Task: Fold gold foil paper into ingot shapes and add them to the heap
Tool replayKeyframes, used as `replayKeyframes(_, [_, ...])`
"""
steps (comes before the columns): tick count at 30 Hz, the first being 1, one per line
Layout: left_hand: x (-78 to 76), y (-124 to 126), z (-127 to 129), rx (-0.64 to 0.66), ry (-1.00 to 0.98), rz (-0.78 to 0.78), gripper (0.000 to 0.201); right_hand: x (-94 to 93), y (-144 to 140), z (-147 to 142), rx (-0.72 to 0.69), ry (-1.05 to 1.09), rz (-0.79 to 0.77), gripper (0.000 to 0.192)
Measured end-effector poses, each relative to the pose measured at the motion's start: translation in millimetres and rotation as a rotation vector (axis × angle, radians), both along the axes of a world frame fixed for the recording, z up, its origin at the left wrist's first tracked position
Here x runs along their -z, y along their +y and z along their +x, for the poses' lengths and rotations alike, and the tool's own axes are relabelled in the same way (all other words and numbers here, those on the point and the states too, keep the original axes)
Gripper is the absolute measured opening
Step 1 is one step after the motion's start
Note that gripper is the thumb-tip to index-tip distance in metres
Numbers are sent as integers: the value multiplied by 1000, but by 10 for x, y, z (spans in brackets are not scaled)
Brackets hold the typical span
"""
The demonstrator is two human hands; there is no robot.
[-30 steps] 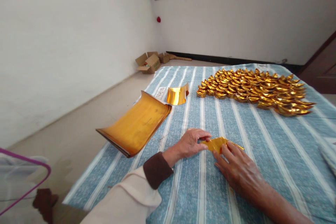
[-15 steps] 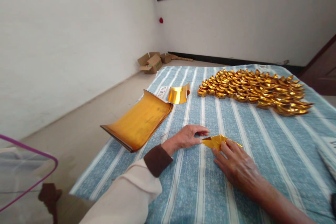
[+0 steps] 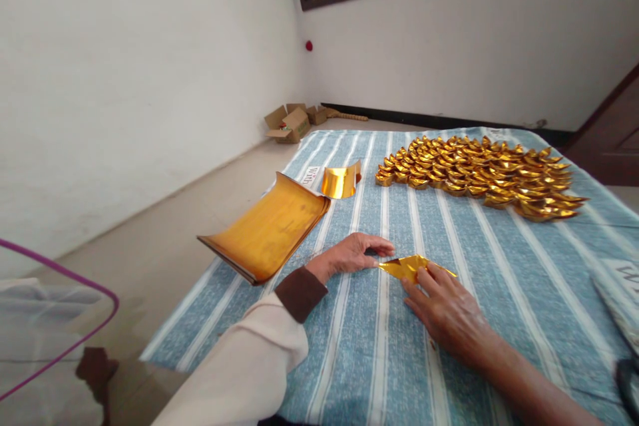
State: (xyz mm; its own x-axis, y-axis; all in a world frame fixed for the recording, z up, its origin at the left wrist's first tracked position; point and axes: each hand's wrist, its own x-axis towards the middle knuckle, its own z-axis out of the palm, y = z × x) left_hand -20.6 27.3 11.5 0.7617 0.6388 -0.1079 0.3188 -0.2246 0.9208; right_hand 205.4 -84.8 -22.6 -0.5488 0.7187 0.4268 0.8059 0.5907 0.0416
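A small piece of gold foil paper, partly folded, lies on the blue striped cloth in front of me. My left hand pinches its left tip between thumb and fingers. My right hand lies flat on the cloth, its fingers pressing down the paper's right part. A curled stack of gold sheets sits to the left near the cloth's edge. A single bent gold sheet stands just beyond it. Several finished gold ingot shapes are laid out in rows at the far right.
The cloth-covered surface ends at the left over a bare floor. Open cardboard boxes sit in the far corner by the white wall. A purple-rimmed frame shows at the lower left. A folded cloth lies at the right edge.
The view has tilted up slightly. My left hand has shifted a little left, drawing the paper's tip into a sharper point. My right hand keeps pressing the paper.
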Motion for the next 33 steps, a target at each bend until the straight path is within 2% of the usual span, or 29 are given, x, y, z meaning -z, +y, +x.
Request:
replayKeyframes(5, [12, -19, 52, -67, 27, -15, 51, -1, 12, -6, -2, 10, 2, 21])
replayKeyframes(11, [-62, -166, 255, -181, 210, 249, 27, 1, 7, -13, 9, 30, 15, 24])
replayKeyframes(20, [-117, -242, 396, -273, 371, 387, 8, -104, 13, -30, 11, 42, 15, 21])
replayKeyframes(26, [-172, -254, 445, -272, 456, 424, 5, -95, 12, -34, 19, 55, -8, 22])
replayKeyframes(30, [-182, -256, 458, -274, 477, 404, 8, -97, 22, -23, 22, 111, -27, 17])
replayKeyframes(33, [-184, -255, 451, -264, 477, 363, 12, -119, 58, 15, -3, 172, -68, 22])
